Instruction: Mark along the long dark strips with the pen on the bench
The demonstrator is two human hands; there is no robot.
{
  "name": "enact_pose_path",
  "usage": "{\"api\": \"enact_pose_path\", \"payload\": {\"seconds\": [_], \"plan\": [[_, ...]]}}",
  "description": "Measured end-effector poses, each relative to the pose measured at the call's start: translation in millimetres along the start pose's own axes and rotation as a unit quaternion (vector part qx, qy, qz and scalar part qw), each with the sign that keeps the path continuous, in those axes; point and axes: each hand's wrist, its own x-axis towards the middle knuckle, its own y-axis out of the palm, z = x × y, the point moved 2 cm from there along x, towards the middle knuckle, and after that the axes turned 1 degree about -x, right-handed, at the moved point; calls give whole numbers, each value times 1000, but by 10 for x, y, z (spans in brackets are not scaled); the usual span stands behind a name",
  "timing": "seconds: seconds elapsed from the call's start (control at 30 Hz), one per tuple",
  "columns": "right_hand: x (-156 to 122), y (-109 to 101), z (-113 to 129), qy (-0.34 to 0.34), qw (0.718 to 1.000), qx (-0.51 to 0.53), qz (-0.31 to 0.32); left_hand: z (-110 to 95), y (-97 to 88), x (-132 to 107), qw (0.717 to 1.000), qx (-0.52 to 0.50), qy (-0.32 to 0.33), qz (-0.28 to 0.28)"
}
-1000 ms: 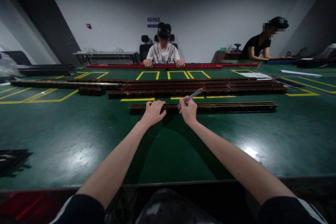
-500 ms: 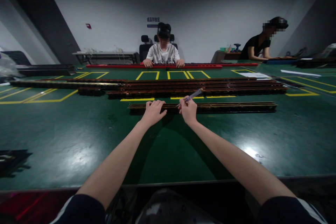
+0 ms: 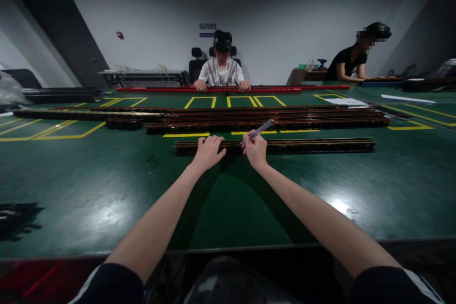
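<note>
A long dark bar with brassy edges [image 3: 313,146] lies crosswise on the green table in front of me. My left hand [image 3: 209,154] rests over its left part, fingers draped across the top and thumb apart on the near side. In my right hand [image 3: 255,151] is a slim pen-like tool with a clear purplish handle [image 3: 263,127], held in a pinch. Its thin tip points down left to the bar, between the two hands; whether it touches is too small to tell. Just beyond lies a pile of similar reddish-brown bars [image 3: 270,118].
Across the table [image 3: 228,209] a person in a white shirt [image 3: 221,71] has both hands on a red bar [image 3: 160,89]. Another person in black [image 3: 351,64] leans over at right. White paper [image 3: 345,102] lies beyond the pile; a dark object [image 3: 17,218] sits near left.
</note>
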Motion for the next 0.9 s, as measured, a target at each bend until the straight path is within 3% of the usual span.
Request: {"api": "enact_pose_path", "payload": {"seconds": [0.9], "plan": [[-21,33,-16,-39,999,-5,27,-35,-12,-15,998,44,-1,-43]]}}
